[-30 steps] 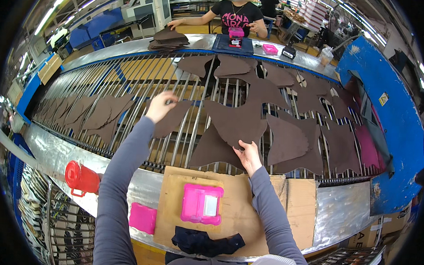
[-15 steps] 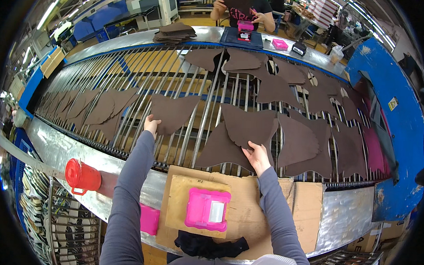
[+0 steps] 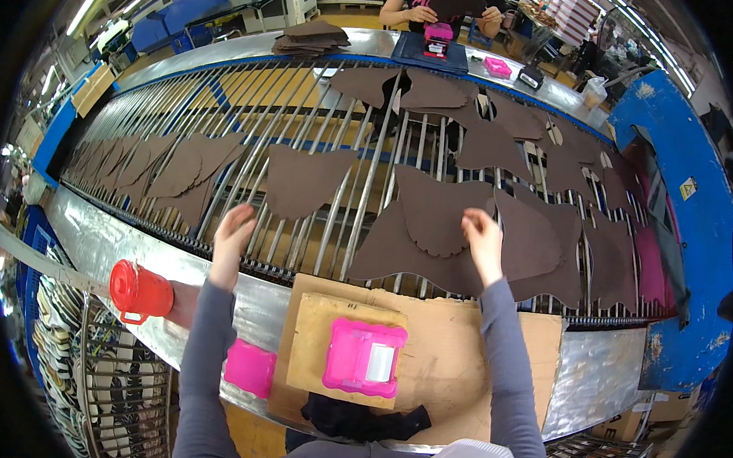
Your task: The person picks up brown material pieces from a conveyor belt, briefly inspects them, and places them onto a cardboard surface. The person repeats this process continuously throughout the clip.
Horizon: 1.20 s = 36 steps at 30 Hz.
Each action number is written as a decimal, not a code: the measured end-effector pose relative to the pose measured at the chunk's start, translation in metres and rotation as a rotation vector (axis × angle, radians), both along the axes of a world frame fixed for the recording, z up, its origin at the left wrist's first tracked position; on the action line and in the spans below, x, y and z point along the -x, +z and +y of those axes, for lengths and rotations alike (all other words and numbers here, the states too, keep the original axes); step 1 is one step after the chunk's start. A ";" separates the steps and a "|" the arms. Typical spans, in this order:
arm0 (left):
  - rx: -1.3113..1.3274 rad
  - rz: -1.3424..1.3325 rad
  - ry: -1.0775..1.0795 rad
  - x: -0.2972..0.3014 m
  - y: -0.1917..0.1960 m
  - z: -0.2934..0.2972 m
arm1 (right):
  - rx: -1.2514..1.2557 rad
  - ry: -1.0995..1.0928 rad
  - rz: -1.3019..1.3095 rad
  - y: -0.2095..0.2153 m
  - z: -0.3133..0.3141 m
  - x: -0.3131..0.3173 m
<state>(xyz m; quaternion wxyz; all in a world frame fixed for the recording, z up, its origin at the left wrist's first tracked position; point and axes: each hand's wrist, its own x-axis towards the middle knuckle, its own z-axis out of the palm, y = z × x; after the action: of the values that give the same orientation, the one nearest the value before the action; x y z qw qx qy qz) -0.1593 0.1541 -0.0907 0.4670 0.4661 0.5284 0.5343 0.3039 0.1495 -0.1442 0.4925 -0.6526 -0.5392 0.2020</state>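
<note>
My left hand is raised over the near edge of the roller conveyor, its fingers loosely bent, slightly apart and empty. Beyond it a brown flat cut piece with a curved lower edge lies on the rollers. My right hand hovers over or touches a brown scalloped piece, fingers drawn together; whether they grip an edge is hidden. That piece overlaps a wider brown piece. Another scalloped piece lies just right of the hand, on top of a larger one.
Before me, a pink box stands on a yellowish board over cardboard. Nearby are a pink lid, black cloth and red bucket. A blue machine housing stands right. Across the conveyor, a person holds a brown piece.
My left hand has let go of the brown cut piece and drawn back left. My right hand has moved up and right along the scalloped piece. The view has shifted slightly.
</note>
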 end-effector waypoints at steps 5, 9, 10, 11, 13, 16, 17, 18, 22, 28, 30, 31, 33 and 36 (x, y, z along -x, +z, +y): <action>-0.297 0.547 0.201 0.033 0.008 -0.134 | -0.110 0.171 -0.390 0.000 0.104 -0.007; -0.156 0.434 0.532 0.083 -0.053 -0.201 | 0.110 0.262 -0.628 -0.014 0.179 -0.023; -0.086 0.360 0.606 0.092 -0.072 -0.208 | 0.224 0.261 -0.626 -0.022 0.194 -0.031; -0.024 0.289 0.694 0.099 -0.089 -0.220 | 0.302 0.260 -0.628 -0.020 0.203 -0.027; 0.003 0.045 0.749 0.105 -0.111 -0.236 | 0.436 0.271 -0.633 -0.019 0.215 -0.013; 0.012 0.063 0.791 0.110 -0.124 -0.241 | 0.569 0.282 -0.660 -0.013 0.221 0.003; 0.028 0.094 0.787 0.112 -0.127 -0.242 | 0.596 0.285 -0.670 -0.012 0.221 0.006; 0.028 0.087 0.809 0.109 -0.123 -0.240 | 0.622 0.285 -0.680 -0.012 0.222 0.006; 0.011 0.050 0.844 0.106 -0.122 -0.236 | 0.602 0.285 -0.617 -0.021 0.222 -0.010; 0.020 0.064 0.874 0.109 -0.125 -0.239 | 0.527 0.282 -0.546 -0.031 0.218 -0.010; 0.015 0.072 0.868 0.108 -0.124 -0.238 | 0.584 0.321 -0.459 -0.034 0.222 -0.017; 0.011 0.078 0.865 0.107 -0.124 -0.237 | 0.578 0.326 -0.450 -0.037 0.224 -0.021; 0.014 0.072 0.865 0.107 -0.125 -0.236 | 0.566 0.337 -0.432 -0.042 0.226 -0.026; 0.033 0.055 0.875 0.108 -0.125 -0.236 | 0.577 0.350 -0.434 -0.043 0.229 -0.029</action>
<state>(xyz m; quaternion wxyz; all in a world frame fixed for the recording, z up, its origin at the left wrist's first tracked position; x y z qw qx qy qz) -0.2671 -0.0820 -0.2156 0.1899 0.2051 0.6967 0.6607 0.3326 0.3782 -0.1868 0.1220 -0.6898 -0.6549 0.2836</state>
